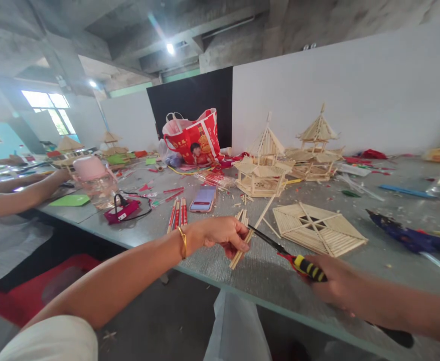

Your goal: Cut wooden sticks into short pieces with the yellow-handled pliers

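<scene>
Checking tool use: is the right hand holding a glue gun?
No, the right hand grips yellow-and-black-handled cutters; the blue glue gun lies on the table.

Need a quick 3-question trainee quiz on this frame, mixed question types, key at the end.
1. True or false: the left hand holds a bundle of wooden sticks.
2. Which tool does the right hand hold? A) glue gun B) cutter with yellow-and-black handle C) ruler
3. Fill in: the flat stick roof panel lies on the table to the ____ of the sticks.

Key: 1 true; 2 B, the cutter; 3 right.
</scene>
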Demonstrator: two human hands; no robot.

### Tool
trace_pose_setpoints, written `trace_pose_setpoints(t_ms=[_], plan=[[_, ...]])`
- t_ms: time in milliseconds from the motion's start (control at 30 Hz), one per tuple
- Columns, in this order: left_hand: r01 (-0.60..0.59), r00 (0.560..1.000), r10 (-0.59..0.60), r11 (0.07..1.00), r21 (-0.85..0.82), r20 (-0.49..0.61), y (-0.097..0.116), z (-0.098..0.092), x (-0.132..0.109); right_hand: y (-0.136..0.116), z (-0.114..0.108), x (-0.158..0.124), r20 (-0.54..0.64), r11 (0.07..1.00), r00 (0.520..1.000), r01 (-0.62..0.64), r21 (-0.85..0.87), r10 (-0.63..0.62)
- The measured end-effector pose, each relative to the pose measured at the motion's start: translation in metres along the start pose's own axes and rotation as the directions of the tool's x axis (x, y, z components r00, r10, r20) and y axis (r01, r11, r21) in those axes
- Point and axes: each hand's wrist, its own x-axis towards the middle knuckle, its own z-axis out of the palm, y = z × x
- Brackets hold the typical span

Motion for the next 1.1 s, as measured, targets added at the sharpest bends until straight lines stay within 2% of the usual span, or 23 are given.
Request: trace_pose_setpoints(t_ms=[167, 267, 333, 400, 500, 567, 633, 800, 933, 1033, 1100], plan=[[0.057, 0.996, -0.055, 0.998, 0.027, -0.075, 0.002, 0.003, -0.001, 0.000, 0.000, 0.005, -0.057, 0.998, 0.998, 0.025, -0.052, -0.028], [0.015, 0.991, -0.006, 0.998, 0.063, -0.131, 0.001, 0.005, -0.003, 0.002, 0.000, 0.010, -0.061, 0.997, 0.996, 0.056, -0.058, -0.060], [-0.031, 0.981, 0.058, 0.989, 0.143, -0.186, 0.002, 0.008, -0.004, 0.004, 0.002, 0.012, -0.035, 0.998, 0.998, 0.056, -0.015, -0.056], [-0.065, 0.953, 0.146, 0.954, 0.292, -0.264, 0.002, 0.012, -0.006, 0.007, 0.005, 0.013, -0.021, 0.999, 1.000, 0.010, 0.040, -0.009], [-0.049, 0.889, 0.272, 0.857, 0.513, -0.368, 0.003, 0.018, -0.008, 0.008, 0.010, 0.012, -0.034, 0.995, 0.998, -0.059, 0.085, 0.062], [-0.029, 0.856, 0.329, 0.800, 0.599, -0.399, 0.002, 0.020, -0.009, 0.008, 0.010, 0.011, -0.036, 0.993, 0.997, -0.057, 0.104, 0.061], [-0.029, 0.841, 0.369, 0.760, 0.649, -0.395, 0.000, 0.020, -0.009, 0.007, 0.010, 0.010, -0.034, 0.992, 0.998, -0.054, 0.118, 0.058], [-0.032, 0.864, 0.360, 0.738, 0.674, -0.352, 0.002, 0.018, -0.012, 0.011, 0.007, 0.009, -0.094, 0.996, 0.996, 0.008, 0.084, 0.000], [0.008, 0.908, 0.251, 0.791, 0.612, -0.336, 0.011, 0.016, -0.016, 0.012, 0.009, 0.010, -0.112, 0.988, 0.991, 0.090, 0.126, -0.076], [0.064, 0.925, 0.177, 0.799, 0.598, -0.335, 0.013, 0.016, -0.016, 0.003, 0.008, 0.011, -0.076, 0.995, 0.997, -0.013, 0.098, 0.021], [0.083, 0.897, 0.215, 0.777, 0.625, -0.387, 0.010, 0.020, -0.014, -0.004, 0.004, 0.012, -0.005, 0.988, 0.992, -0.122, 0.092, 0.123]])
